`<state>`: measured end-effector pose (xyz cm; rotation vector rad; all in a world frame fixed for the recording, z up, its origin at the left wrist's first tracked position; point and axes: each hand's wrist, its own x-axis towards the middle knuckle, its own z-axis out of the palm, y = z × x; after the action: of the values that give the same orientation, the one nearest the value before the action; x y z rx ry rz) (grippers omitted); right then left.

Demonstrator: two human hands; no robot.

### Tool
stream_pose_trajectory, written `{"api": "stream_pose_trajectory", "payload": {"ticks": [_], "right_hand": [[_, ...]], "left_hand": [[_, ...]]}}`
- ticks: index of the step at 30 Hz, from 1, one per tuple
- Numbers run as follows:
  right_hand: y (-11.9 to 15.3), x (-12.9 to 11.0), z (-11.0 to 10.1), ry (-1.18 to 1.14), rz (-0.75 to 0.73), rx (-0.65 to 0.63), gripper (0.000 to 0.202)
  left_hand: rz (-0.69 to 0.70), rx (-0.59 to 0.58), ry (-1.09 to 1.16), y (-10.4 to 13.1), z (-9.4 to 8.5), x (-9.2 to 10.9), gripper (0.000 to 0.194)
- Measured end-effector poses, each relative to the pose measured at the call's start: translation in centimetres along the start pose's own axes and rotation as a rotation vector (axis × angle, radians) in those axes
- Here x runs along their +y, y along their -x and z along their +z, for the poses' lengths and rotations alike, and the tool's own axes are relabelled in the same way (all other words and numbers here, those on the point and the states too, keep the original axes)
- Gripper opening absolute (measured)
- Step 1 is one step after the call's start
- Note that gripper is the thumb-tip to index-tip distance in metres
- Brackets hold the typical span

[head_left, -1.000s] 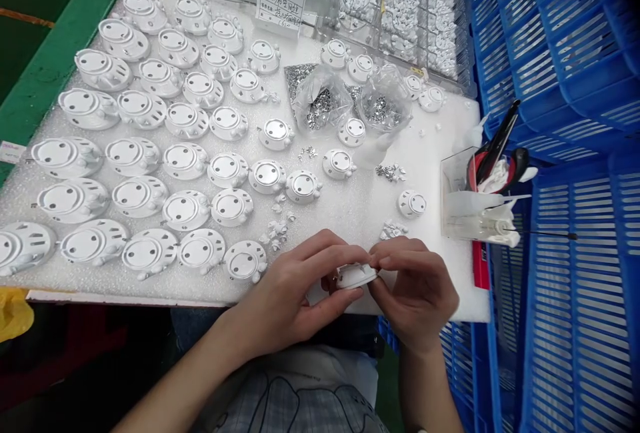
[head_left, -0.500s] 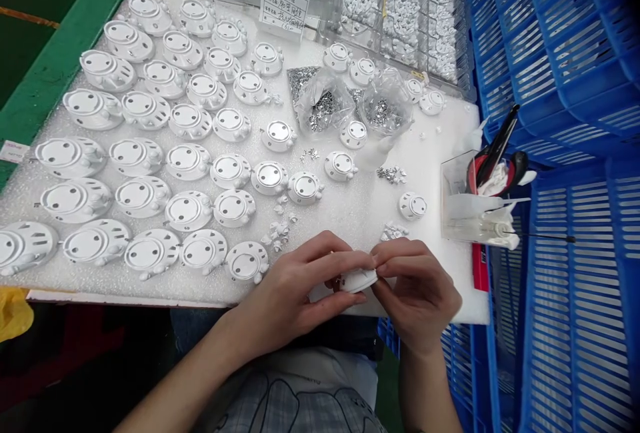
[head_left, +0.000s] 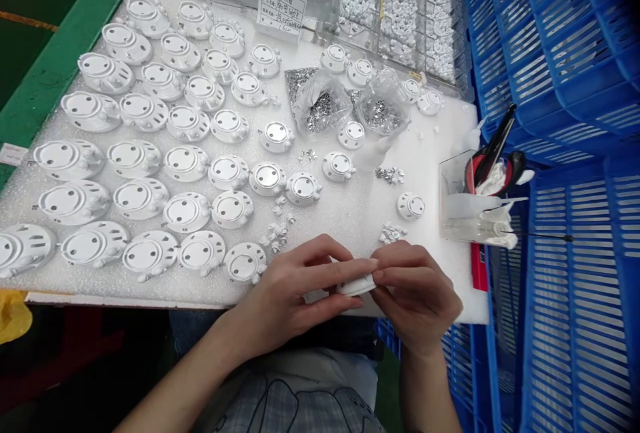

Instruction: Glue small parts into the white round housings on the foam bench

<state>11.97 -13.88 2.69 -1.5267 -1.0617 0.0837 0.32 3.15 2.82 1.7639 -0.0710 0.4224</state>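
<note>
Near the front edge of the foam-topped table, a white oval plastic part (head_left: 356, 285) is held between both hands. My left hand (head_left: 300, 286) grips it from the left, index finger across the top and thumb underneath. Fingers of my right hand (head_left: 415, 286) are pinched together at its right end; whether a small piece sits between them is hidden. Beyond the hands lies a small pile of white pieces (head_left: 393, 233). Another white oval part (head_left: 411, 206), with two dark holes, rests farther back.
Rows of similar white parts (head_left: 186, 211) cover the left side. Bags of small metal pieces (head_left: 323, 109) stand mid-table. A clear holder (head_left: 450, 219) carries scissors (head_left: 493, 153) and bottles at right. Blue crates (head_left: 575, 286) border the right; compartment trays (head_left: 400, 26) line the back.
My left index finger now lies straighter across the top of the white part, which has tilted slightly. Both hands stay in nearly the same place. The view has shifted slightly.
</note>
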Motion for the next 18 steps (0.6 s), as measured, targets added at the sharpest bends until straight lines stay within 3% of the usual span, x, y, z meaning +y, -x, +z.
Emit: {"api": "stream_pose_trajectory", "payload": {"ticks": [13,18], "right_hand": [[-0.08,-0.07,0.22,0.032,-0.017,0.007,0.042],[-0.01,-0.06,0.21,-0.017,0.036,0.008,0.034]], "left_hand": [[-0.097,0.031,0.033,-0.03,0.25,0.35,0.036],[-0.135,-0.046,0.109,-0.26,-0.17,0.45,0.031]]}}
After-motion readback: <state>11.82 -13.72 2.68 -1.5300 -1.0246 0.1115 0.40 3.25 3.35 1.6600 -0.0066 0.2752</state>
